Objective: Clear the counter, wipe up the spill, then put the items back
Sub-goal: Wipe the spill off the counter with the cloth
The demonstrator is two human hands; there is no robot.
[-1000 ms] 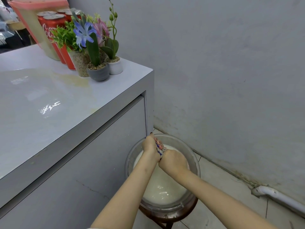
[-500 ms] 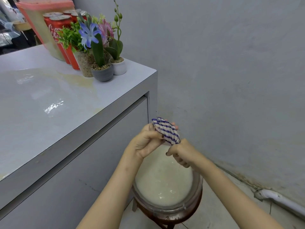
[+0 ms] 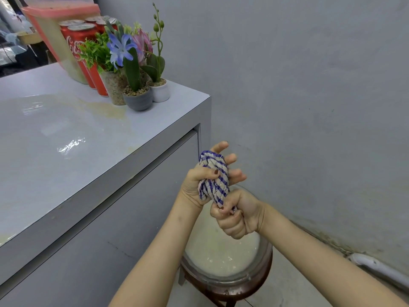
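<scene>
A twisted blue-and-white striped cloth [image 3: 215, 177] is held upright above a glass bowl [image 3: 266, 260] of cloudy water. My left hand [image 3: 199, 182] grips its upper part, thumb across the front, fingertips sticking out behind. My right hand [image 3: 238, 214] is fisted round its lower end. On the grey counter [image 3: 66, 138] lies a wet yellowish spill [image 3: 106, 109]. At the counter's far corner stand red cola cans [image 3: 79, 47], a grey flower pot [image 3: 138, 99], a white pot [image 3: 159, 91] and a speckled pot [image 3: 114, 87].
The bowl sits on a low brown stool [image 3: 228, 293] on the tiled floor. A pink-lidded plastic container [image 3: 55, 34] stands behind the cans. The grey wall [image 3: 309, 107] is close on the right, with a white pipe [image 3: 380, 271] along its base.
Both hands lifted the cloth out of the bowl and raised it higher, twisting it. The view moved closer to the counter corner.
</scene>
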